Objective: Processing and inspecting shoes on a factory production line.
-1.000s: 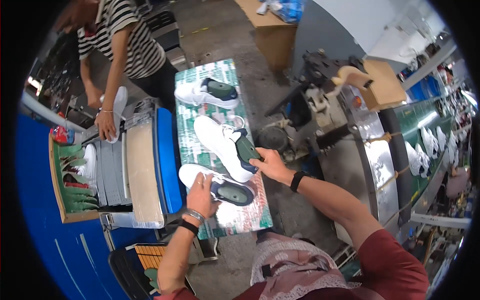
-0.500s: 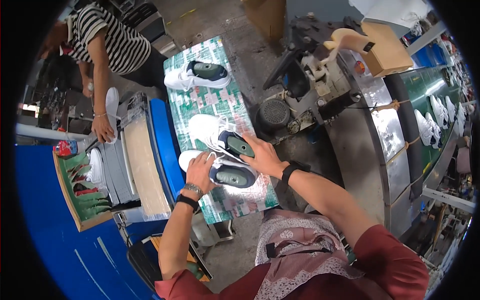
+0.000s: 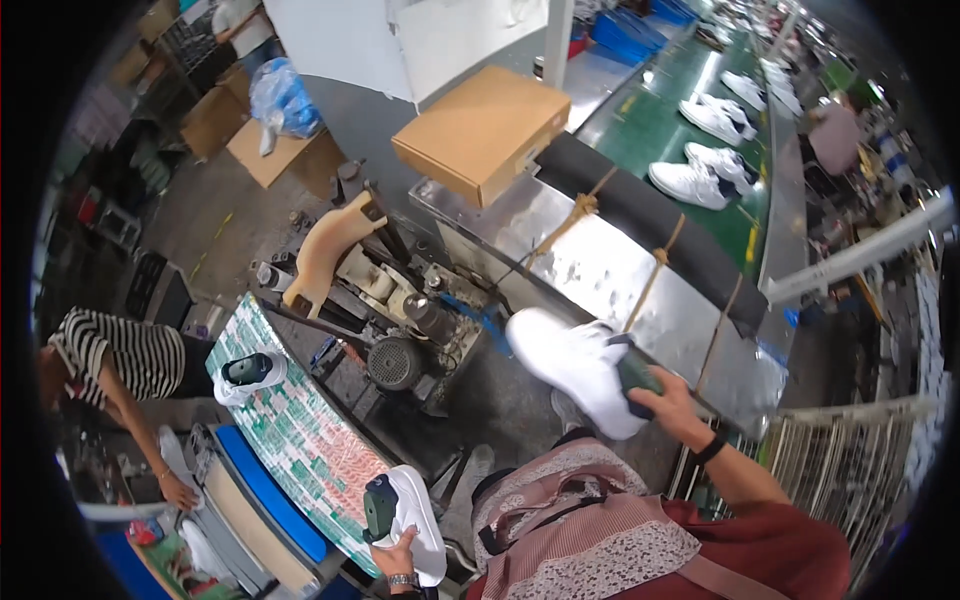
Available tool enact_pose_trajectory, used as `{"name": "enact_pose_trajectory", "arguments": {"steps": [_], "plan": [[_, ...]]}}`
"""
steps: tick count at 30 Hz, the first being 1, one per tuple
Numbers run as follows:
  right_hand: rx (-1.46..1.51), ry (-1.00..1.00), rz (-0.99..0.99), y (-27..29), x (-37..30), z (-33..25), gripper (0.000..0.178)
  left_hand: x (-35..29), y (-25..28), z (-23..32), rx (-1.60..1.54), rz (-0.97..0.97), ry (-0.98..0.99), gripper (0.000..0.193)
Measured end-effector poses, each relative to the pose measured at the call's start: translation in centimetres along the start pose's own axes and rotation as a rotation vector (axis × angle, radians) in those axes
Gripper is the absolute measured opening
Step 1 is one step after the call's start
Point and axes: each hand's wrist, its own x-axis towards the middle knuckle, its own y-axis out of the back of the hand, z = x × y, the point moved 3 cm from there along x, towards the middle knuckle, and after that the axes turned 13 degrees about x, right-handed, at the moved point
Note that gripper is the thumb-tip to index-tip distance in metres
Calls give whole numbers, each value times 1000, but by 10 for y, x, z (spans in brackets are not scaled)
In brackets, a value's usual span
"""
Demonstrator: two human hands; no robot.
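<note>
My right hand [image 3: 676, 408] is closed on the dark green shoe last inside a white sneaker [image 3: 575, 365], held up beside the metal bench with its toe pointing to the upper left. Lower down, my left hand [image 3: 393, 553] grips a second white sneaker [image 3: 424, 520] at the green last [image 3: 380, 508] in its opening. This sneaker is by the near end of the table [image 3: 290, 420], which has a green and white patterned cover. A third white sneaker [image 3: 248, 378], also with a green last, lies at the table's far end.
A machine with a round motor [image 3: 394, 363] stands between table and metal bench [image 3: 500, 215]. A cardboard box [image 3: 482, 130] rests on the bench. Beyond runs a green conveyor [image 3: 640, 135] carrying white shoes. At left, a person in a striped shirt [image 3: 125, 350] handles a shoe.
My view has swung right, toward the conveyor. The two sneakers that lay together under my hands are now apart: one lifted far right in my right hand, the other in my left.
</note>
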Motion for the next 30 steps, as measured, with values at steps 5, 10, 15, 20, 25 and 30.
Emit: {"name": "enact_pose_trajectory", "arguments": {"steps": [5,10,15,20,25,30], "plan": [[-128,-16,147,117,109,35,48,-40,-80,124,-307,-138,209,66],[-378,560,245,74,130,-23,80,-45,-154,244,-656,-330,-68,52],[257,402,-577,-100,107,-82,105,-44,-220,329,-1047,-575,75,60],[401,287,-564,-166,150,-134,105,-1,-227,371,-1382,-630,46,67],[-57,423,-529,-235,185,-177,94,62,-213,392,-1611,-698,7,78],[-314,526,-437,-260,173,-183,113,78,-219,380,-1692,-661,-82,78]]}}
